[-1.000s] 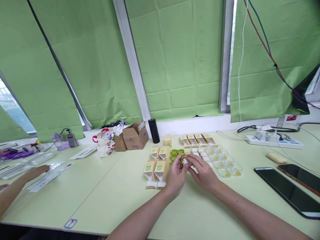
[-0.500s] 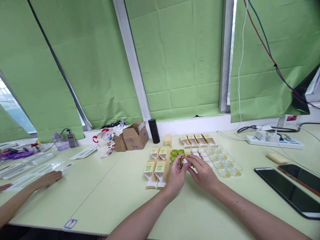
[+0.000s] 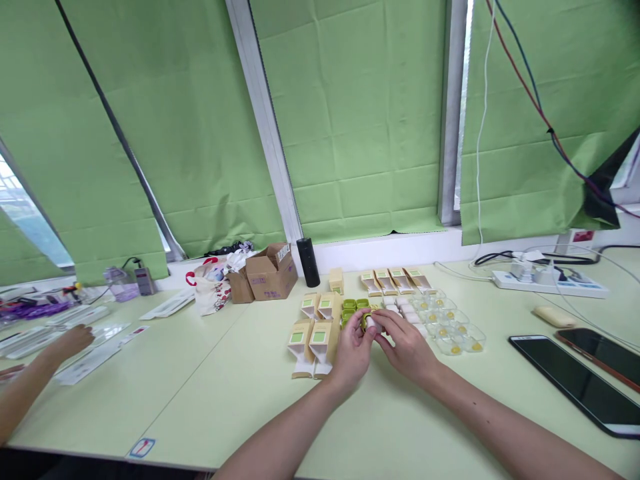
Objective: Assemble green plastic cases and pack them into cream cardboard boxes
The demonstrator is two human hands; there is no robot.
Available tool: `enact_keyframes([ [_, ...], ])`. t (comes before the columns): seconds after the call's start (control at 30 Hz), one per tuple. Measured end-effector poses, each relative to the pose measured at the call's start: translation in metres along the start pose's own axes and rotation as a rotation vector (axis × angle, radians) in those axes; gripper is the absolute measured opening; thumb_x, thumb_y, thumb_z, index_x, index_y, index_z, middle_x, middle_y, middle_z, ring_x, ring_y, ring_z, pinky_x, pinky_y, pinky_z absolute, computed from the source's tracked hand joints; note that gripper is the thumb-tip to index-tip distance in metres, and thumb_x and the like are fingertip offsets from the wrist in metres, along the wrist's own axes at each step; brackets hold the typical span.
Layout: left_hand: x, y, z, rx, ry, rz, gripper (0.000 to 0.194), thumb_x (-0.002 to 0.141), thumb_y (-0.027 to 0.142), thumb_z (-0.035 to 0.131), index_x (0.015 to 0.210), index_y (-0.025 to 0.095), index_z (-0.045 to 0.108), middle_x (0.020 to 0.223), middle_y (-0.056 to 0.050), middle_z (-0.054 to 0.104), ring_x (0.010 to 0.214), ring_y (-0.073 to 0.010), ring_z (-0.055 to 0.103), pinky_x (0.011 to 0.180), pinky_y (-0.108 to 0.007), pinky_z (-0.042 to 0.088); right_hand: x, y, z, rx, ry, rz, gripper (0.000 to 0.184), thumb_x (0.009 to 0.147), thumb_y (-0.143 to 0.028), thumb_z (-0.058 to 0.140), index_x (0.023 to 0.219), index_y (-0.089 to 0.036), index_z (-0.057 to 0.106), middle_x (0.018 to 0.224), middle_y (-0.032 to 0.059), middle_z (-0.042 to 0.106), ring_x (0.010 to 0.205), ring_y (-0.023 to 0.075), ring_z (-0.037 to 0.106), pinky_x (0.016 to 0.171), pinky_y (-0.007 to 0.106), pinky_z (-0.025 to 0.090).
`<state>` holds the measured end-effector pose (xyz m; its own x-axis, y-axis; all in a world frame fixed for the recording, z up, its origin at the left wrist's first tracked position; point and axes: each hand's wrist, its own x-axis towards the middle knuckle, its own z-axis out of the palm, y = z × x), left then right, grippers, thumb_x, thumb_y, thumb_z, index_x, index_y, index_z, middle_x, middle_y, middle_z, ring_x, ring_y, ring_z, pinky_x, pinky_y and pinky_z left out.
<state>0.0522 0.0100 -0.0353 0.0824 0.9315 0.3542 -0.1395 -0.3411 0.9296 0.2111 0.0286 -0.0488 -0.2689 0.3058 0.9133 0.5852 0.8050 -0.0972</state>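
Observation:
Both hands meet over the table. My left hand (image 3: 351,348) has its fingers closed round a small green container (image 3: 364,323). My right hand (image 3: 411,347) pinches a small white piece (image 3: 371,321) against the container's opening; the fingers partly hide both. Just behind my hands are several more green containers (image 3: 349,305) and, to their right, rows of small white pieces (image 3: 411,315). Clear plastic trays (image 3: 455,331) with yellow spots lie right of my right hand. Several open cream cartons (image 3: 301,339) with green labels stand left of my left hand.
More cartons (image 3: 389,280) stand behind. A black cylinder (image 3: 307,262), cardboard box (image 3: 273,273) and cloth bag (image 3: 207,288) line the back. At right lie a power strip (image 3: 550,283), a tablet (image 3: 575,383) and a phone (image 3: 607,357). A co-worker's hand (image 3: 75,343) is at far left.
My hands hold nearly the same position, still on the green container and white piece. The co-worker's hand at left has moved up and to the left, uncovering a white sheet.

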Motion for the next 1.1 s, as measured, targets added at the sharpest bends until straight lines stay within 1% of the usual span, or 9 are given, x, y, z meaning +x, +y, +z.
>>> enact_keyframes([
  [0.17,0.000,0.000,0.001,-0.028,0.021,-0.005,0.057,0.089,0.051,0.081,0.136,0.021,0.066,0.142,-0.016,0.068,0.132,-0.0312,0.065,0.110,-0.044,0.055,0.000,-0.001,-0.001,0.020,-0.020,0.010,0.041,0.103,-0.014,0.055,0.144,-0.022,0.055,0.128,0.0162,0.073,0.118,0.0304,0.073,0.097,0.049,0.067],
  [0.3,0.002,-0.003,-0.001,-0.072,0.012,-0.023,0.060,0.088,0.049,0.083,0.138,0.020,0.067,0.138,-0.016,0.071,0.125,-0.0308,0.068,0.108,-0.044,0.057,-0.003,0.000,-0.002,0.081,-0.079,0.100,0.054,0.102,-0.016,0.056,0.154,-0.022,0.043,0.138,0.0180,0.067,0.127,0.0334,0.068,0.100,0.053,0.065],
  [0.5,0.007,-0.015,-0.008,-0.114,0.002,-0.046,0.077,0.085,0.054,0.086,0.147,0.016,0.062,0.127,-0.017,0.074,0.111,-0.0302,0.073,0.102,-0.046,0.060,-0.005,0.004,-0.001,0.138,-0.132,0.187,0.050,0.100,-0.014,0.055,0.148,-0.025,0.046,0.131,0.0150,0.068,0.098,0.0275,0.072,0.089,0.049,0.065],
  [0.67,0.007,-0.010,-0.010,-0.127,-0.021,-0.038,0.081,0.081,0.054,0.089,0.148,0.018,0.061,0.142,-0.020,0.067,0.123,-0.0338,0.070,0.103,-0.046,0.061,-0.001,0.002,-0.003,0.198,-0.118,0.248,0.038,0.101,-0.016,0.055,0.137,-0.027,0.051,0.122,0.0115,0.070,0.089,0.0246,0.069,0.081,0.044,0.063],
  [0.77,0.005,-0.002,-0.013,-0.117,-0.073,-0.037,0.083,0.083,0.052,0.088,0.152,0.020,0.056,0.151,-0.021,0.060,0.115,-0.0324,0.075,0.095,-0.044,0.065,0.002,-0.001,-0.005,0.272,-0.102,0.347,0.035,0.099,-0.019,0.057,0.132,-0.026,0.054,0.115,0.0099,0.070,0.089,0.0246,0.069,0.078,0.043,0.062],
  [0.87,0.004,0.003,-0.017,-0.023,-0.061,-0.027,0.074,0.091,0.056,0.078,0.153,0.022,0.054,0.154,-0.023,0.058,0.085,-0.0224,0.079,0.072,-0.036,0.066,0.005,0.000,-0.007,0.402,-0.055,0.484,0.031,0.097,-0.027,0.062,0.127,-0.026,0.056,0.115,0.0094,0.070,0.098,0.0257,0.069,0.080,0.041,0.063],
  [0.93,0.005,0.004,-0.020,0.075,-0.003,0.010,0.063,0.097,0.055,0.071,0.148,0.023,0.056,0.147,-0.021,0.063,0.074,-0.0166,0.075,0.065,-0.031,0.062,0.007,0.002,-0.007,0.515,-0.023,0.568,0.029,0.097,-0.035,0.065,0.124,-0.026,0.058,0.117,0.0091,0.069,0.105,0.0256,0.068,0.082,0.040,0.064],
  [1.0,0.006,0.004,-0.023,0.187,0.045,0.078,0.050,0.101,0.049,0.066,0.143,0.023,0.057,0.137,-0.018,0.070,0.079,-0.0169,0.074,0.071,-0.031,0.062,0.008,0.003,-0.007,0.627,-0.003,0.637,0.032,0.097,-0.043,0.068,0.121,-0.026,0.059,0.115,0.0085,0.069,0.104,0.0249,0.067,0.080,0.038,0.064],
  [1.1,0.008,0.004,-0.027,0.394,0.070,0.225,0.038,0.105,0.032,0.060,0.142,0.024,0.057,0.128,-0.013,0.073,0.103,-0.0222,0.072,0.091,-0.038,0.061,0.010,0.004,-0.007,0.778,0.014,0.713,0.040,0.094,-0.053,0.072,0.119,-0.025,0.062,0.107,0.0075,0.069,0.091,0.0228,0.067,0.071,0.036,0.063],
])
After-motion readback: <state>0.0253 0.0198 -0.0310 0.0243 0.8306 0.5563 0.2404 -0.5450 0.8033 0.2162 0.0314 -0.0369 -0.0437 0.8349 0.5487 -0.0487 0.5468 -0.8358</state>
